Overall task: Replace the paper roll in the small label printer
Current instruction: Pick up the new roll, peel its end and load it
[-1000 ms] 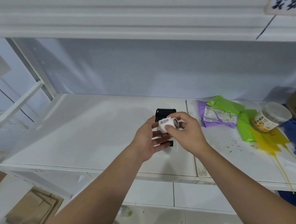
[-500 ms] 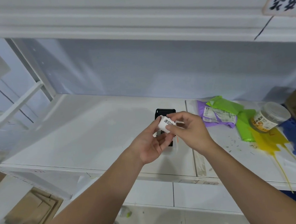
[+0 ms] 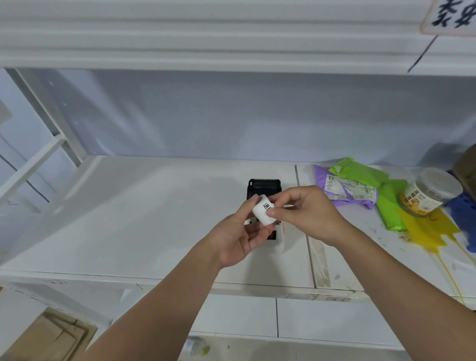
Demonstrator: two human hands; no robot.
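Paper roll [image 3: 264, 213] sits pinched between both hands, left hand [image 3: 238, 240] cupping underneath, right hand [image 3: 307, 214] nipping its edge, just above the open printer [image 3: 263, 188]. Risk: a fumbled peel drops it, and the loose end unspools across the tabletop [image 3: 147, 218].

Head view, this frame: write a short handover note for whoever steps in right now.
Left hand: closed on the paper roll, gripping it from the left and below.
Right hand: thumb and fingers pinch the same roll at its right side.
Label printer: black, lying on the white shelf directly behind the hands, partly hidden; its lid appears to be open.
Done: roll is in hand, above the printer.
Left: seat the roll in the printer, feed the paper, close the lid.
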